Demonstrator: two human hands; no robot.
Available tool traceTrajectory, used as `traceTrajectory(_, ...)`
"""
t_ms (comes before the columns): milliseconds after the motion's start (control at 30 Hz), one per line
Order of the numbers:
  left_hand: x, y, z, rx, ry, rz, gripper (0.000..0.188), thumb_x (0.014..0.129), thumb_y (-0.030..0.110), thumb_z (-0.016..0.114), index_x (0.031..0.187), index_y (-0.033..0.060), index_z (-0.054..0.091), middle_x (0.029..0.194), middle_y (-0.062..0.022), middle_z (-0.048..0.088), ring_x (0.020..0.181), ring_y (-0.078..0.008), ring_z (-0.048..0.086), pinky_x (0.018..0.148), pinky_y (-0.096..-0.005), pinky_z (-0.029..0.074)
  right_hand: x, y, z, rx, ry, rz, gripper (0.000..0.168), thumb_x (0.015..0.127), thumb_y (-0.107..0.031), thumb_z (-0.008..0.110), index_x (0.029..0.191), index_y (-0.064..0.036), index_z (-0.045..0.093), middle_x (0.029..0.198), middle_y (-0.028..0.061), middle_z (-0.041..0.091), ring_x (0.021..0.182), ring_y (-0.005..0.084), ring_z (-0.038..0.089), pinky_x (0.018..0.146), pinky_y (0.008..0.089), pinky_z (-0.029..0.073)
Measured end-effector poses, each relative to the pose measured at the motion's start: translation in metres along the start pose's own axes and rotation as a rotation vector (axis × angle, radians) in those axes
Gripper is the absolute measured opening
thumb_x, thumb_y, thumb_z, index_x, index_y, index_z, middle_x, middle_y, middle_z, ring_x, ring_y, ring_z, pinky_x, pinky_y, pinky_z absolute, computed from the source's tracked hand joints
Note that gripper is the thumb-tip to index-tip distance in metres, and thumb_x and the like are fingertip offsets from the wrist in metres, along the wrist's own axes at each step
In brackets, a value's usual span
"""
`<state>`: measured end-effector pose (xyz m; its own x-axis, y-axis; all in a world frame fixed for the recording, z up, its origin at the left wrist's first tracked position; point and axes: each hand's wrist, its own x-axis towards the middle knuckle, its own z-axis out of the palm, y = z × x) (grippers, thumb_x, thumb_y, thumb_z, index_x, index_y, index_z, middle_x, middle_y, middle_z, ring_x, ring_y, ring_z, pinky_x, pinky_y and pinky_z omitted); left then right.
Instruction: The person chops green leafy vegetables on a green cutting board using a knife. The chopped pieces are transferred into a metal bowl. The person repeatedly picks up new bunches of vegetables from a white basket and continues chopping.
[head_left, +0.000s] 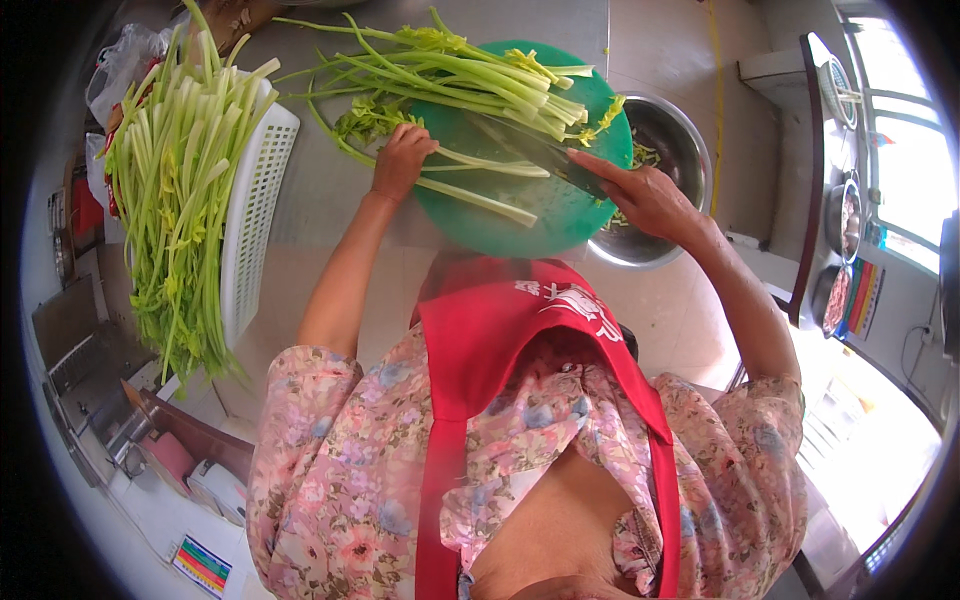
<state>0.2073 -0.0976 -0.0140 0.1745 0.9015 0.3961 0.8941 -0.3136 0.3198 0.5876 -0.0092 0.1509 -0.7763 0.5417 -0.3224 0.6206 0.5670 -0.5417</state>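
Observation:
My left hand (405, 161) grips a few loose celery stalks (491, 202) at their leafy side, and their pale ends lie across the round green cutting board (525, 236). In my right hand (654, 201) is a knife (544, 154) with a broad blade. Its blade lies low over the board, pointing up and left, between the held stalks and a larger celery bunch (480, 75). That bunch rests across the far part of the board, cut ends to the right. My fingers hide most of the knife's handle.
A white plastic basket (259, 217) heaped with celery (180, 172) stands at the left of the metal table (330, 202). Below the board's right edge, a steel basin (697, 150) holds cut green pieces (643, 154). Bowls of meat (836, 300) sit on a far-right counter.

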Motion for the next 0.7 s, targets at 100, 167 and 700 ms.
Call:
traceTrajectory(100,-0.008,-0.001,0.003,-0.073,0.034,-0.026,0.023,0.075,0.001,0.064,0.093,0.0142,0.068,0.099,-0.0017,0.063,0.103,-0.0249,0.057,0.084,-0.0361,0.051,0.021,-0.005,-0.003,-0.073,-0.059,-0.058,0.062,0.092,-0.01,0.049,0.147,-0.036,0.034,0.076,0.0226,0.06,0.065,0.0377,0.061,0.062,0.0489,0.046)
traceTrajectory(167,-0.011,-0.001,0.003,-0.069,0.034,-0.022,0.023,0.075,0.001,0.064,0.094,0.0141,0.068,0.1,-0.0023,0.063,0.104,-0.0254,0.057,0.086,-0.036,0.051,0.031,-0.006,-0.004,-0.104,-0.104,-0.079,0.064,0.092,-0.009,0.048,0.147,-0.037,0.033,0.073,0.0226,0.059,0.062,0.0371,0.06,0.06,0.049,0.044)
traceTrajectory(700,-0.008,0.004,0.003,-0.13,0.067,-0.121,0.016,0.076,0.005,0.071,0.091,0.0107,0.072,0.098,-0.0033,0.064,0.103,-0.0237,0.057,0.087,-0.0356,0.051,0.042,-0.009,-0.022,-0.31,-0.323,0.015,0.064,0.094,-0.007,0.045,0.146,-0.043,0.033,0.086,0.0204,0.063,0.073,0.0314,0.065,0.067,0.0456,0.05)
